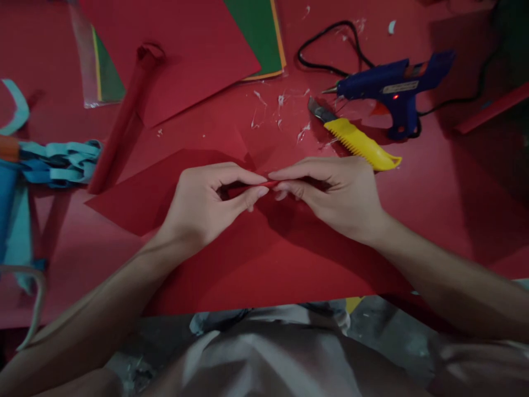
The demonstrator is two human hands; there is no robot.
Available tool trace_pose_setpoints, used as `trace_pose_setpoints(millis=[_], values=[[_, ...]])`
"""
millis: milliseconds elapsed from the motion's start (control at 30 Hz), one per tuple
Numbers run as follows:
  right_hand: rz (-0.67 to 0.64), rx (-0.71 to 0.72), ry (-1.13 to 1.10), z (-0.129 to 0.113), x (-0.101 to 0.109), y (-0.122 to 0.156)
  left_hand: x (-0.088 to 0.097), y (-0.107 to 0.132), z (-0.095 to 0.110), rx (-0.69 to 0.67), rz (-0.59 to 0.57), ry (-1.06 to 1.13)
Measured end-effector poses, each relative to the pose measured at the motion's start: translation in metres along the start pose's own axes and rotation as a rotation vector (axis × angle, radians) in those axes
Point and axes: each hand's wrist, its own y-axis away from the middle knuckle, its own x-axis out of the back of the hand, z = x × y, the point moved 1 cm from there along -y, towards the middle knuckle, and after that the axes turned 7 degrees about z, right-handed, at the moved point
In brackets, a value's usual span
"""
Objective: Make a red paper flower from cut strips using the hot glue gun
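Both hands meet over the middle of a red table. My left hand (pixel 206 201) pinches one end of a thin rolled piece of red paper (pixel 256 187), thumb and fingers closed on it. My right hand (pixel 334 193) pinches the other end from the right, fingers pressed together. The roll lies level between the fingertips, just above a large red paper sheet (pixel 256 270) spread under the hands. Most of the roll is hidden inside the fingers.
A yellow utility knife (pixel 359 144) lies just behind my right hand. A blue glue gun (pixel 397 85) with a black cord stands behind it. A red paper tube (pixel 124 116), red and green sheets (pixel 256 33) and light blue paper strips (pixel 58 162) lie at the left and back.
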Motion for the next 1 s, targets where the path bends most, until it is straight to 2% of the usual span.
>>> trace_pose_setpoints(millis=[133, 533, 833, 1000], values=[[0.011, 0.026, 0.043, 0.003, -0.002, 0.003, -0.001, 0.001, 0.000, -0.027, 0.052, -0.010], [-0.001, 0.202, 0.210, 0.004, 0.000, 0.003, -0.001, 0.004, 0.004, -0.171, 0.061, -0.207], [-0.003, 0.332, 0.367, 0.000, -0.001, 0.007, -0.002, 0.010, 0.009, -0.441, 0.075, -0.342], [0.011, 0.325, 0.400, -0.002, 0.002, 0.005, 0.002, 0.007, 0.011, -0.376, -0.005, -0.316]])
